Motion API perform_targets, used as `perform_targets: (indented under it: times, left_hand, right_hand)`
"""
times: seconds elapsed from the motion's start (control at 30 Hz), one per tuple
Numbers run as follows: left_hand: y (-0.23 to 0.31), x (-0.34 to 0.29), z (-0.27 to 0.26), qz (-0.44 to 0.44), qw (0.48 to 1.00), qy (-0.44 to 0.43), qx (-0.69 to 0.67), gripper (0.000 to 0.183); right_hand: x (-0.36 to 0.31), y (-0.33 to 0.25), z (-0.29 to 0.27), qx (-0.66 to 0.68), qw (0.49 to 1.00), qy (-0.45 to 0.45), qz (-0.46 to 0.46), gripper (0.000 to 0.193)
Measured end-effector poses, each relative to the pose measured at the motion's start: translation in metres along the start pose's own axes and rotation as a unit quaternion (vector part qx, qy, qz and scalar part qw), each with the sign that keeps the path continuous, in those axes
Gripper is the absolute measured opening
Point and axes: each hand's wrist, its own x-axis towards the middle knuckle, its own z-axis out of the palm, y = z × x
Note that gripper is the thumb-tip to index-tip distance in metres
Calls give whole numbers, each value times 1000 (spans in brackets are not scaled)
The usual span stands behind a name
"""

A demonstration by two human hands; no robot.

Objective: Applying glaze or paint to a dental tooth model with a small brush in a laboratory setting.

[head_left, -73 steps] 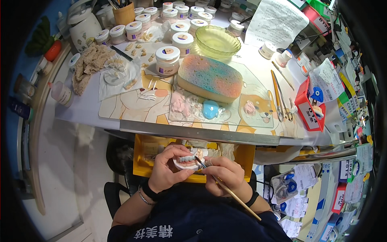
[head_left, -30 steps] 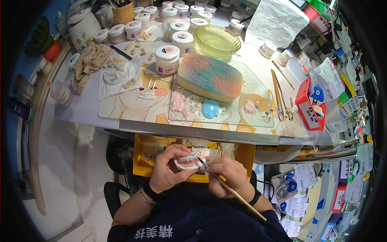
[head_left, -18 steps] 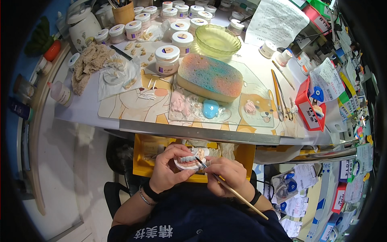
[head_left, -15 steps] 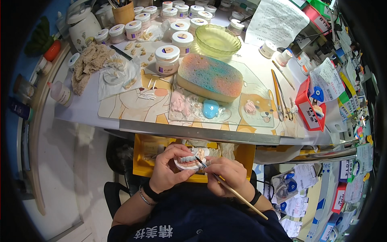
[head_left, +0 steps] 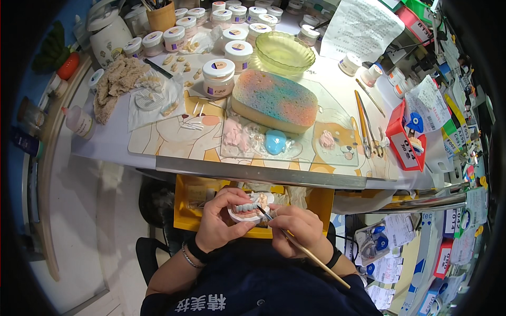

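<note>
My left hand (head_left: 217,217) grips a dental model (head_left: 252,215) by its left side, thumb below and fingers above. The model has a white base, pink gums and a row of pale grey-blue teeth (head_left: 245,208); some yellowish teeth show at its far right. Between the fingers and thumb of my right hand (head_left: 299,227) is a thin brush (head_left: 316,258) with a light wooden handle slanting down to the right. Its dark tip lies at the teeth near the model's middle; whether it touches them I cannot tell. Both hands are over an open yellow drawer (head_left: 182,210).
On the table beyond stand a multicoloured sponge (head_left: 274,100), a glass slab (head_left: 305,152) with pink and blue paste, a green glass bowl (head_left: 284,52) and several lidded jars (head_left: 219,79). At the right are a red tray (head_left: 395,129) and tools (head_left: 362,118); at the left, a crumpled brown cloth (head_left: 118,79).
Almost nothing differs. The brush tip and my right fingers have shifted very slightly at the model; my left hand keeps the same hold.
</note>
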Motion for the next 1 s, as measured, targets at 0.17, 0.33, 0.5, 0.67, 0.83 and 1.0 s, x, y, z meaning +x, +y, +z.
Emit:
perform_targets:
  times: [0.17, 0.33, 0.5, 0.67, 0.83, 1.0]
  left_hand:
    - [0, 0, -1, 1, 1000, -2, 6, 36]
    - [0, 0, -1, -1, 1000, -2, 5, 36]
    - [-1, 0, -1, 0, 1000, -2, 1, 36]
    - [-2, 0, -1, 1, 1000, -2, -3, 36]
    - [-2, 0, -2, 9, 1000, -7, -13, 36]
    - [3, -2, -3, -4, 996, -37, -78, 38]
  right_hand:
    - [0, 0, 0, -16, 1000, -7, 0, 23]
    - [0, 0, 1, -19, 1000, 0, 1, 24]
    - [0, 1, 0, -16, 1000, -1, -11, 24]
    - [-2, 3, 2, -10, 1000, -2, -4, 21]
    - [5, 16, -8, -19, 999, -20, -33, 33]
    - [15, 21, -20, -75, 989, -127, 26, 45]
